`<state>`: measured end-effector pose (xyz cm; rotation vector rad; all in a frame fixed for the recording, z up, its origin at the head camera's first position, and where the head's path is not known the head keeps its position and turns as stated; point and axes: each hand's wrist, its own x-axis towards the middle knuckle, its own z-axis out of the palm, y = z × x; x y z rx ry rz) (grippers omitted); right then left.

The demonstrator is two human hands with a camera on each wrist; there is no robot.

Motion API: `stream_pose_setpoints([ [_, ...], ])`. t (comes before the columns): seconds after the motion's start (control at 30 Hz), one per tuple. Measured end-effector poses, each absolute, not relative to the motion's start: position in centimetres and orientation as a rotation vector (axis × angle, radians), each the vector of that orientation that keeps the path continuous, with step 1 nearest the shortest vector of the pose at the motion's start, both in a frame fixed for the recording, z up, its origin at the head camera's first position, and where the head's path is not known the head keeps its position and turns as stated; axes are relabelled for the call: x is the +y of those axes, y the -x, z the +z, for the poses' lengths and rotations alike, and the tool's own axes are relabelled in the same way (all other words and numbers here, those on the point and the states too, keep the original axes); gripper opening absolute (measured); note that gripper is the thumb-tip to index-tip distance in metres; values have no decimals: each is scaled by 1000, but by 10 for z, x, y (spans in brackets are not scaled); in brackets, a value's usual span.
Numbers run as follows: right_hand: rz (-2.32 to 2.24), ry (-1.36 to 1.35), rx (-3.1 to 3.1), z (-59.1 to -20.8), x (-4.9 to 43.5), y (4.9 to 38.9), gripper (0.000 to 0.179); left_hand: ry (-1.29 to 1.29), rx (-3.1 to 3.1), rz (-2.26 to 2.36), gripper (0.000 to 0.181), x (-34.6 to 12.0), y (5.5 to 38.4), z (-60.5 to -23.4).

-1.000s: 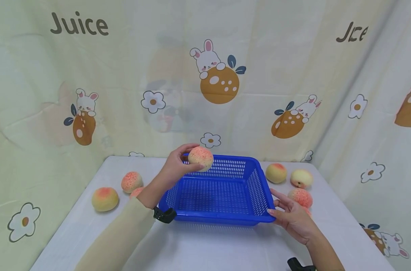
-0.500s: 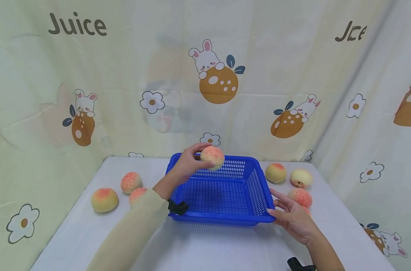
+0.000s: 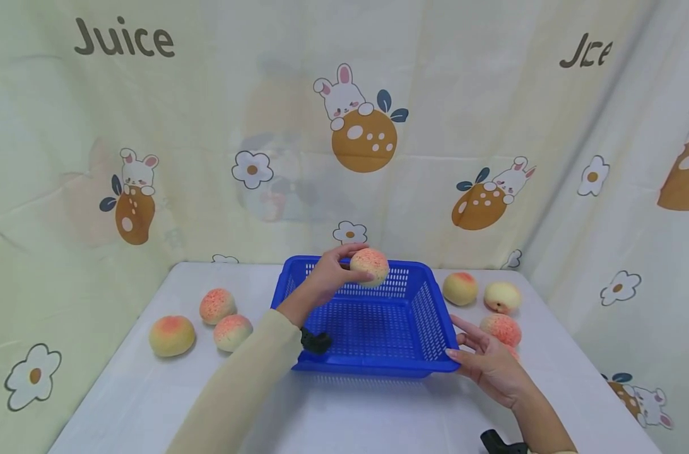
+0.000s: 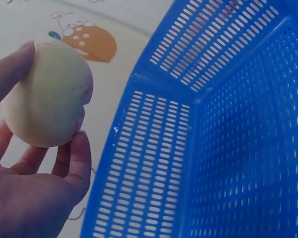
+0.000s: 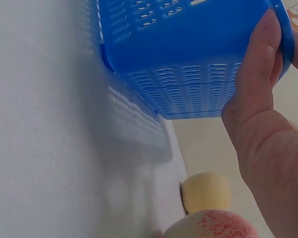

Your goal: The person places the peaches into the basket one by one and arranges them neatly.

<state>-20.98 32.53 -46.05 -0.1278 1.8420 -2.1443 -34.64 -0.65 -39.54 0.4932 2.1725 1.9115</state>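
My left hand (image 3: 329,277) grips a peach (image 3: 370,267), pale yellow with a speckled pink top, above the back part of a blue plastic basket (image 3: 367,366). In the left wrist view the thumb lies on one side of the peach (image 4: 49,94) and the fingers curl under the other, with the basket's slotted wall (image 4: 144,158) alongside. At the basket's right front corner my right hand (image 3: 492,369) holds the rim. The right wrist view has the thumb and fingers of that hand (image 5: 263,109) pinching the blue rim. No fruit shows in the visible part of the basket.
Left of the basket lie a yellow peach (image 3: 171,336) and two pink speckled ones, one being the nearer peach (image 3: 233,333). Several more, including a pale peach (image 3: 502,297), sit to the right, near my right hand. A printed curtain (image 3: 208,126) hangs behind the white table (image 3: 367,416).
My left hand has carried the peach to the right over the basket, and the forearm has uncovered a peach on the left. The right hand has stayed at the basket's corner.
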Motion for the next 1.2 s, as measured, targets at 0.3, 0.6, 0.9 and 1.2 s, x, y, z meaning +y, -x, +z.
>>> stream_pose_setpoints([
  [0.3, -2154, 191, 1815, -458, 324, 209, 82, -500, 2194, 1868, 64, 6, 356, -402],
  [0.6, -2156, 204, 1804, -459, 325, 210, 81, -466, 2152, 1868, 62, 23, 356, -403],
  [0.9, -2126, 116, 1839, -458, 325, 212, 83, -380, 2138, 1863, 59, 33, 360, -416],
  [1.2, -2139, 179, 1813, -458, 325, 211, 82, -341, 2148, 1823, 60, 44, 361, -428],
])
